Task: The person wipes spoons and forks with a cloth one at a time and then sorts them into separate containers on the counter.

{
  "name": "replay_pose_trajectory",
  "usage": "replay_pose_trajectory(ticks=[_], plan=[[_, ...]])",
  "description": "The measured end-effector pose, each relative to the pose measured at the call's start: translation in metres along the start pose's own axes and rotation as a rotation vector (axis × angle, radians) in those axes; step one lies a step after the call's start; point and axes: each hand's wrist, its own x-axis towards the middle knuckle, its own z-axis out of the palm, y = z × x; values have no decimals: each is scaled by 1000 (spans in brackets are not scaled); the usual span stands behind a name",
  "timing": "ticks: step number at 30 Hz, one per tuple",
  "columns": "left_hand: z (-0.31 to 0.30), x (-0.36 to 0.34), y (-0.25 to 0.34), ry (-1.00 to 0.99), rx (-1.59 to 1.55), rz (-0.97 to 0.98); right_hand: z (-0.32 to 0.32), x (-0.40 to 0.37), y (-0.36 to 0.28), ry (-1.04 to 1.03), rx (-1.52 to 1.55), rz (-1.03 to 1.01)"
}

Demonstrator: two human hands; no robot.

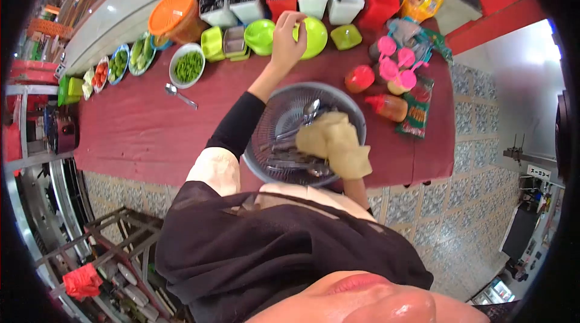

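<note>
Where the tabletop [142, 136] runs out to the left, a spoon [188, 101] lies near a white bowl [189, 85] of green chillies [188, 66]. Next comes the left hand [291, 32], stretched over to the green dishes [258, 37], its fingers bent; the view is poor, so I cannot tell whether its grip holds one. Nearer the body, a grey basin [272, 111] carries cutlery [318, 169], with a tan cloth [329, 140] over its right side. That cloth hides the right hand, whose grip I cannot tell. Farther right stand a red-lidded jar [360, 78] and pink-topped bottles [388, 69].
</note>
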Motion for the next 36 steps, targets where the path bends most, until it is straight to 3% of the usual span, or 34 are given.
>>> replay_pose_trajectory(ticks=[1, 4, 5, 8, 11, 15, 21, 28, 31, 34, 36], plan=[[-8, -26, 14, 9, 13, -17, 8, -13, 9, -38, 53, 24], [-26, -116, 23, -218, 3, -311, 6, -15, 20, 1, 95, 73], [-34, -148, 18, -397, 115, -375, 6, -16, 24, 39, 88, 86], [-44, -223, 11, -645, 560, -468, 2, -20, 27, 158, 62, 114], [-43, -245, 7, -681, 634, -666, -30, -9, 17, 185, -71, 26], [-47, -239, -3, -886, 568, -689, -16, -19, 21, 199, -15, 65], [-43, -235, 2, -896, 654, -572, -3, -28, 23, 218, 87, 96], [-71, -214, 25, -602, 559, -499, 8, -37, 31, 229, 399, 154], [-78, -211, 48, -477, -116, -841, 23, -31, 28, 161, 764, 227], [-88, -200, 108, -558, -845, -1274, 41, -26, 24, 15, 1274, 329], [-85, -205, 133, -627, -876, -1207, 52, -26, 22, -111, 1633, 403]])
